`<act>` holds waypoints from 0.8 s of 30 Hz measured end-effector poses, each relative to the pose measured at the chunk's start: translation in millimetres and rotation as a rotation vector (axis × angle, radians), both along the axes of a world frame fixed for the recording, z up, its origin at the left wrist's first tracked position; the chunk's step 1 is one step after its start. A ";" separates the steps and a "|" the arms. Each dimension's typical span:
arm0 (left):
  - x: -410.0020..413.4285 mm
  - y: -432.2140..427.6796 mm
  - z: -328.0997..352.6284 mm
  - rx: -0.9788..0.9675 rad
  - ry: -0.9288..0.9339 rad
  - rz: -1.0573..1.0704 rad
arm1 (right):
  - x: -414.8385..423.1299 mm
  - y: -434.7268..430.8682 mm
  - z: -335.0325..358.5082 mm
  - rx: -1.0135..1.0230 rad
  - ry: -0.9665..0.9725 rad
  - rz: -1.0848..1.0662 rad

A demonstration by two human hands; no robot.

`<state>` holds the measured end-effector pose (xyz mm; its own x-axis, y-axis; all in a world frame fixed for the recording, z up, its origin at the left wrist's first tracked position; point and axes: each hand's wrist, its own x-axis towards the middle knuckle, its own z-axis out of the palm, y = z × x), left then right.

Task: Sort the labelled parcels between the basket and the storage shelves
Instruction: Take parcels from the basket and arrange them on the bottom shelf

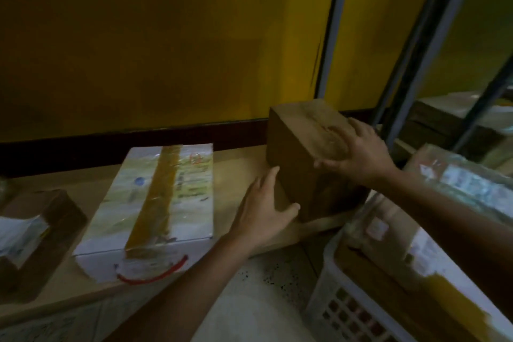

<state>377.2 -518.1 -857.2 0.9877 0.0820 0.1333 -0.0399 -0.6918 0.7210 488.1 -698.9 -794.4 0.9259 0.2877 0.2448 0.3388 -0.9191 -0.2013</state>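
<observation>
While on shelf (236,168), brown parcel (294,147) between left hand (263,212) and right hand (363,154); fingers (268,179) spread

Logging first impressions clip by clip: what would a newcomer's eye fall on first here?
The plain brown box at centre right, with the right hand flat on its top and the left hand against its near side. Next, the white taped parcel lying to its left, and the white basket of parcels at lower right.
</observation>
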 end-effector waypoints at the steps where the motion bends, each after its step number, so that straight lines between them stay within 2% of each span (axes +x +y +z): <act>1: 11.7 -11.5 -1.2 -0.061 0.051 -0.002 | 6.1 -10.0 -1.4 -0.057 0.109 -0.076; 3: 30.4 -28.3 -6.6 -0.147 0.131 -0.008 | 15.9 -21.7 -6.8 -0.172 0.271 -0.202; 4: 37.6 -33.5 -9.7 -0.179 0.153 -0.012 | 18.3 -21.3 -9.4 -0.218 0.274 -0.222; 7: 55.7 -35.0 -14.5 -0.363 0.158 0.086 | 15.5 -3.6 -14.0 -0.260 0.082 -0.082; 9: 59.7 -22.0 -13.2 -0.421 0.102 0.283 | 9.7 3.6 -19.7 -0.145 -0.016 0.072; 11: 52.5 -5.4 -15.1 -0.323 -0.001 0.368 | 7.6 5.0 -25.6 -0.003 0.025 0.075; 13: 39.0 4.0 -19.8 -0.185 -0.054 0.279 | 9.5 9.4 -29.1 0.127 0.147 -0.051; 15: 31.7 5.1 -24.3 -0.124 -0.004 0.203 | 11.5 20.4 -29.6 0.247 0.245 -0.126; 19: 25.1 4.9 -22.0 -0.387 0.170 0.199 | 7.9 30.5 -32.1 0.366 0.253 -0.126; 21: 15.0 10.8 -19.3 -0.431 0.058 0.226 | -3.1 25.3 -31.0 0.433 0.203 -0.091; 24: 0.3 27.6 2.9 -0.355 -0.210 0.274 | -19.9 18.8 -14.2 0.634 0.126 0.000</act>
